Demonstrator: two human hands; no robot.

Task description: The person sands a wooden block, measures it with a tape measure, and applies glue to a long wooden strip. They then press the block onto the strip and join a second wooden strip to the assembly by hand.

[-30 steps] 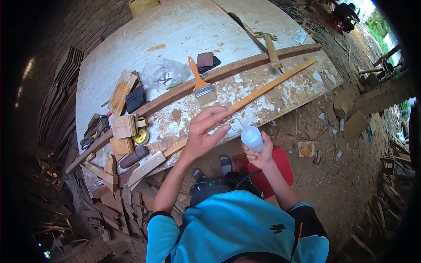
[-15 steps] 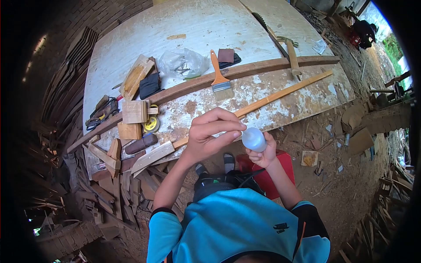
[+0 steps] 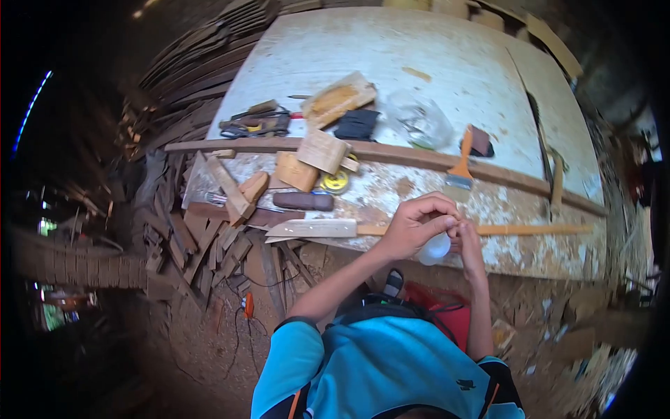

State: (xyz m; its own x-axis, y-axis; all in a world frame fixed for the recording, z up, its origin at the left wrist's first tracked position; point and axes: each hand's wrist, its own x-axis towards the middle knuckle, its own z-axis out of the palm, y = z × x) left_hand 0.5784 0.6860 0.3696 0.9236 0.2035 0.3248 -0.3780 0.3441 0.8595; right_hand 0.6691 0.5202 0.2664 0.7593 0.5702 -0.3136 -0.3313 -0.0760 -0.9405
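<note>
My left hand point(image 3: 420, 225) is closed, its thumb and index finger pinched together against the fingertips of my right hand; whatever lies between them is too small to make out. Below the fingers, a whitish translucent bottle point(image 3: 434, 249) is tilted, with its rounded end downward. My right hand point(image 3: 469, 244) has its fingers bent round the bottle's right side. Both hands are over the near edge of the workbench point(image 3: 391, 178). A long thin wooden strip point(image 3: 534, 230) passes behind them, with a pale wooden piece point(image 3: 314, 228) at its left end.
A paintbrush point(image 3: 462, 164) leans on a long brown bar point(image 3: 398, 155). Wooden blocks point(image 3: 322, 150), a tape measure point(image 3: 335, 183), a plastic bag point(image 3: 419, 120), a black cloth point(image 3: 357, 124) and a hammer point(image 3: 557, 183) lie about. Wood scraps point(image 3: 209, 244) are heaped left; a red object point(image 3: 450, 322) stands below.
The view has turned, so the bench appears shifted and rotated. My hands have come together, and the bottle, earlier held apart in my right hand, now hangs tilted beneath the joined fingertips.
</note>
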